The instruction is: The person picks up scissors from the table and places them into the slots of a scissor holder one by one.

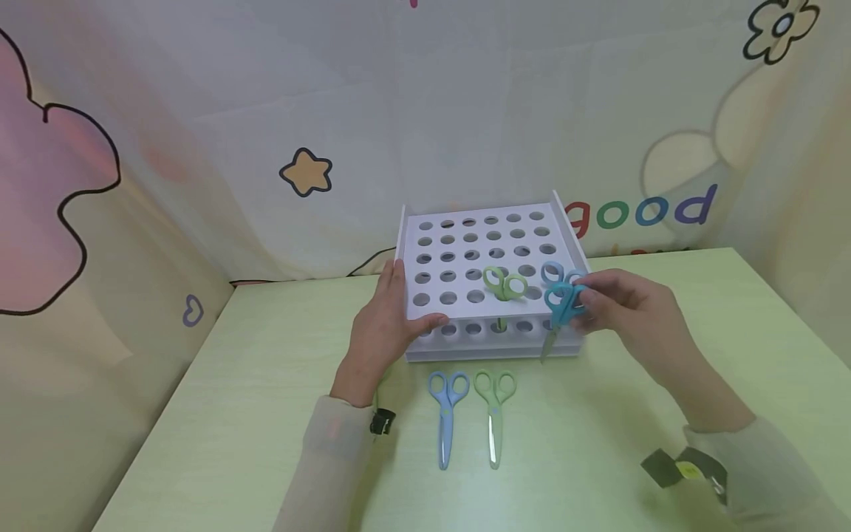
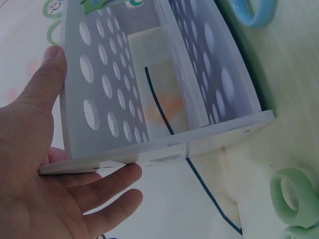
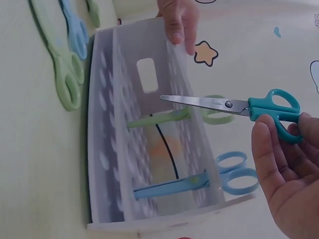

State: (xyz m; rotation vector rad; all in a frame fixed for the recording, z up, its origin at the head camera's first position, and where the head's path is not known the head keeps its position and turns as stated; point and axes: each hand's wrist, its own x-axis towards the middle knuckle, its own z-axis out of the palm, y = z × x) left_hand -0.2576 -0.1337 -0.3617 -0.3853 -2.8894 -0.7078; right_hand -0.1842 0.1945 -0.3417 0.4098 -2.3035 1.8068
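My left hand (image 1: 380,332) grips the left side of a white rack with round holes (image 1: 492,354), its thumb over the front edge and its fingers along the outer side. At the rack's front right corner, my right hand (image 1: 631,304) pinches teal scissors (image 3: 212,103) by the handles. Their metal blades point down in front of the rack, outside the holes. Green scissors (image 3: 159,119) stand in a hole, handles up, and light blue scissors (image 3: 172,188) stand likewise in a hole near the right side, just behind the teal handles.
Blue scissors (image 1: 446,414) and green scissors (image 1: 493,403) lie on the pale green table (image 1: 253,414) before the rack. Another green pair (image 1: 380,386) is mostly hidden by my left forearm. A printed curtain (image 1: 359,96) hangs behind the rack.
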